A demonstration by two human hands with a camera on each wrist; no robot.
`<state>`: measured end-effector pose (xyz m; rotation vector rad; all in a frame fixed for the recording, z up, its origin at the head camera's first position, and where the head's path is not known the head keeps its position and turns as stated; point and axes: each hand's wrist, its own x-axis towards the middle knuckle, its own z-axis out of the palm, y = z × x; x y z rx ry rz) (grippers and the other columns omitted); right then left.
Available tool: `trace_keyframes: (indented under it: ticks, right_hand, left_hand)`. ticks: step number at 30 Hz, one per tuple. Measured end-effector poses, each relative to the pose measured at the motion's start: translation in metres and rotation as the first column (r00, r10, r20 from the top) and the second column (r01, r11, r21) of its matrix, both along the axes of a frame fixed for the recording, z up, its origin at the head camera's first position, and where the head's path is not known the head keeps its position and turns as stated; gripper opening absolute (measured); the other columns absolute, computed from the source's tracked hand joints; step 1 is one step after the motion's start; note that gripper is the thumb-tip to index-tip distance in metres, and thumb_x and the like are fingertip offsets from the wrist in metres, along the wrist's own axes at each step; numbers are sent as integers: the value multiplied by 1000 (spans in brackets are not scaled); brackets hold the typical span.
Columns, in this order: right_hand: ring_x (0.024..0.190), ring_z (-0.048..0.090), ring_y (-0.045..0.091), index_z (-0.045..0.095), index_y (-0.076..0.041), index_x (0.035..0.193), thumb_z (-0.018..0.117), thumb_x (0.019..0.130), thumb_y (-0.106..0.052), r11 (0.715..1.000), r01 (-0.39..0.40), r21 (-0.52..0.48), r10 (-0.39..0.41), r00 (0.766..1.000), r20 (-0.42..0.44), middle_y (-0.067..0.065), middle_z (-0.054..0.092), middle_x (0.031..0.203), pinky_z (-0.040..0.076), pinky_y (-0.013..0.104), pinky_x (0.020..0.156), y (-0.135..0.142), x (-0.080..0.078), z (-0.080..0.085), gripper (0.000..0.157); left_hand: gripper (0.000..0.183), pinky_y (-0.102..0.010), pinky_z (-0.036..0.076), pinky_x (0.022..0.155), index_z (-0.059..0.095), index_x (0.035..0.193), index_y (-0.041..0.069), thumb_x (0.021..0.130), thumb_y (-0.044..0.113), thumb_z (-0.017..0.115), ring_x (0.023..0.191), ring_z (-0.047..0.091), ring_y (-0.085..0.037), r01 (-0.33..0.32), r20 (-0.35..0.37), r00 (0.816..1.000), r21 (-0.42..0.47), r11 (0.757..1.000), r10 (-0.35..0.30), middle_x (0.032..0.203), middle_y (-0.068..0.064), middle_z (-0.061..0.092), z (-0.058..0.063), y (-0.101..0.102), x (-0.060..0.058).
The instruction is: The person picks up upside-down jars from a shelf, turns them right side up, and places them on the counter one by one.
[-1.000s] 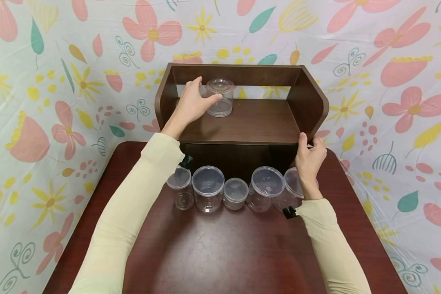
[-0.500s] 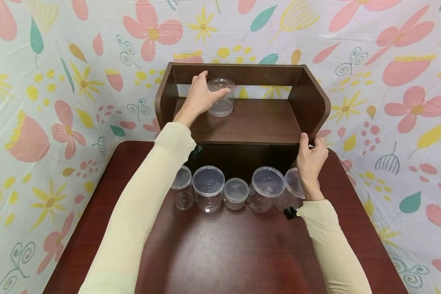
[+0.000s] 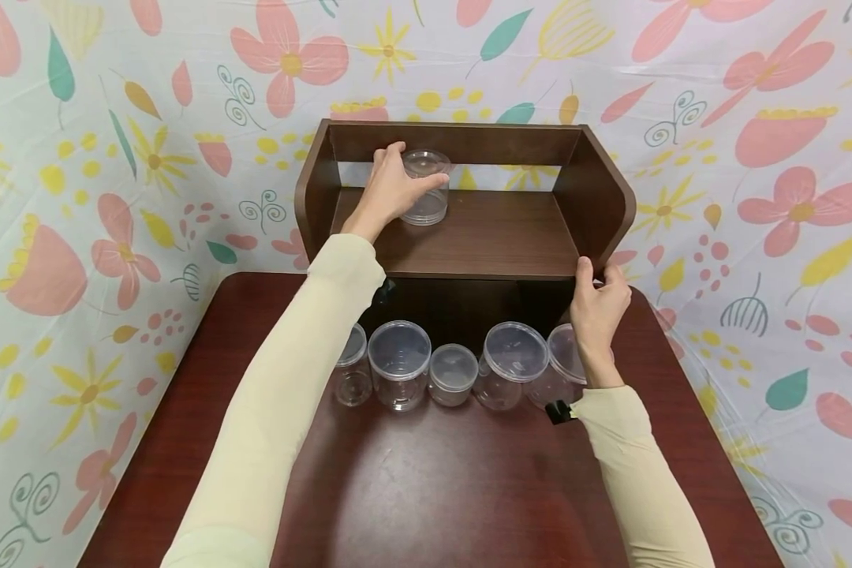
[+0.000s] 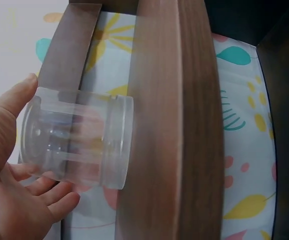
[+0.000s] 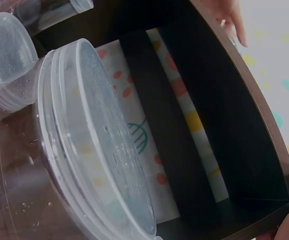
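A clear plastic jar (image 3: 426, 207) stands on the brown wooden shelf (image 3: 500, 233), toward its back left. My left hand (image 3: 390, 188) holds it, thumb across its front and fingers around its left side. In the left wrist view, the thumb (image 4: 22, 95) lies at one edge of the jar (image 4: 79, 140) and the fingers curl at the opposite side; the ringed, wider end of the jar meets the board. My right hand (image 3: 599, 309) grips the shelf's front right corner, thumb on the near face and fingers behind the side panel.
Several clear lidded jars (image 3: 399, 355) of different sizes stand in a row on the dark red table (image 3: 412, 481), before the shelf's lower opening. The rightmost jar (image 3: 566, 355) is partly behind my right wrist. A flowered cloth (image 3: 767, 260) hangs behind and at both sides.
My left hand has moved a little right and closer around the jar, its thumb now farther across the front. The jar and my right hand have stayed in place.
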<state>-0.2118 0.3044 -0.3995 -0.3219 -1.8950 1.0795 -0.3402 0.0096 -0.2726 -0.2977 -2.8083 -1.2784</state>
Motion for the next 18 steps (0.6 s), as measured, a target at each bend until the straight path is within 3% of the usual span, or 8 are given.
trace_keyframes:
  ticks: [7, 18]
  right_hand:
    - [79, 58, 27, 60, 13, 81, 66, 96, -15, 1000, -4, 3, 4, 1000, -7, 26, 63, 86, 37, 14, 71, 0, 0, 1, 32]
    - [78, 57, 23, 62, 13, 83, 66, 96, -14, 1000, -9, -1, 9, 1000, -2, 25, 63, 86, 37, 14, 71, 1, 0, 2, 30]
  left_hand:
    - [108, -30, 31, 119, 17, 165, 8, 89, 61, 73, 150, 27, -19, 4, -11, 1000, -37, 999, -4, 164, -13, 23, -5, 8, -5]
    - [101, -29, 30, 119, 18, 163, 9, 92, 56, 72, 149, 31, -18, 11, -5, 1000, 21, 1000, -11, 164, -11, 26, -10, 11, -5]
